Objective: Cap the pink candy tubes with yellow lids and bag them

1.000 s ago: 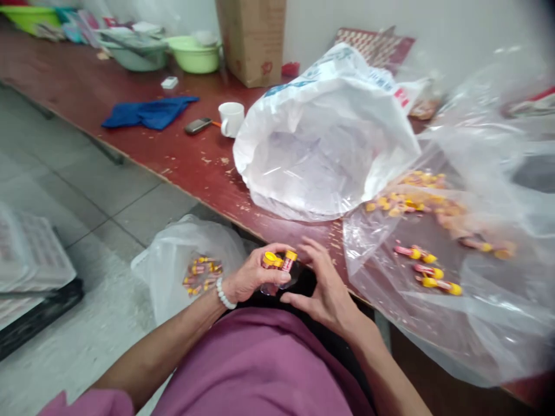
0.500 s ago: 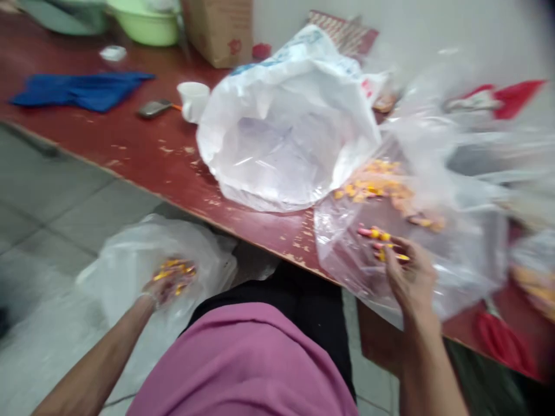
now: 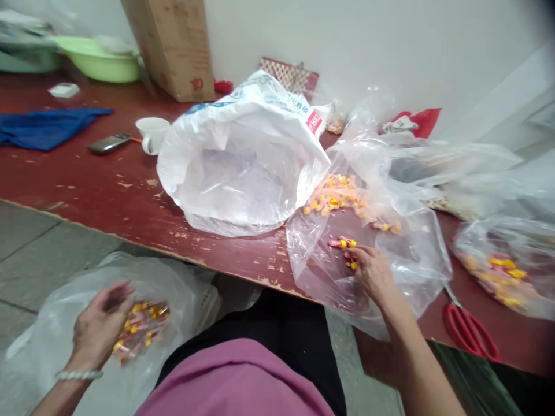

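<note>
A: Where are the yellow-capped tubes (image 3: 342, 244)?
B: A few lie loose inside the clear bag (image 3: 416, 260) on the surface (image 3: 87, 185), right at the fingertips of the right hand (image 3: 370, 271). A bigger heap (image 3: 336, 199) sits deeper in the same bag, just beyond them.
A: And the grip?
B: The right fingers are bent down onto the loose tubes and touch them. Whether they have pinched one I cannot tell. The left hand (image 3: 97, 326) is low beside the lap, its grip slack and open. Its fingers are spread over a second pile of tubes (image 3: 141, 326) in a lower bag (image 3: 52, 323), holding none.
A: What's around them?
B: A large white sack (image 3: 243, 167) gapes just left of the clear bag. Beyond it lie a white cup (image 3: 151, 134), a phone (image 3: 108, 143) and a blue cloth (image 3: 43, 127). Red scissors (image 3: 470, 332) lie near the right forearm, with another bag of tubes (image 3: 503, 271) farther right.
</note>
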### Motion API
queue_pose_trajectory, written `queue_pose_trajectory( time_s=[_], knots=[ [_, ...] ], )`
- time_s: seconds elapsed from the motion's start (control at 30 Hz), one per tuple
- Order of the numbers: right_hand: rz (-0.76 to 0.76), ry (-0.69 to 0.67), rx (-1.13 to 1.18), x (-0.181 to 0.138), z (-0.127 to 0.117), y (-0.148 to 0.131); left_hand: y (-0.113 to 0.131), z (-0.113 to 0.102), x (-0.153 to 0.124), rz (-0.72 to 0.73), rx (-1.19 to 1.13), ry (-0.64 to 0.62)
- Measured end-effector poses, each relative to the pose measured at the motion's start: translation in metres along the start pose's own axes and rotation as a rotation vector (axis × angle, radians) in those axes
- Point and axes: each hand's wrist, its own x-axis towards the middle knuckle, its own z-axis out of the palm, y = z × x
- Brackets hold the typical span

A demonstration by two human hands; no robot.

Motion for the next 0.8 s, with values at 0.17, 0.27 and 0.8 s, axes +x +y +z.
queue_pose_trajectory(
  time_s=[0.17, 0.27, 0.8],
  knots=[
    [-0.023, -0.103, 0.067, 0.028, 0.006, 0.013, 0.145, 0.025, 0.026, 0.724, -0.022, -0.038],
    [-0.037, -0.101, 0.1, 0.034, -0.001, 0.016, 0.199, 0.075, 0.056, 1.105, 0.189, -0.173],
    [0.041, 0.216, 0.997, -0.013, -0.03, -0.148, 0.217, 0.082, 0.027, 1.229, 0.03, -0.339]
  ],
)
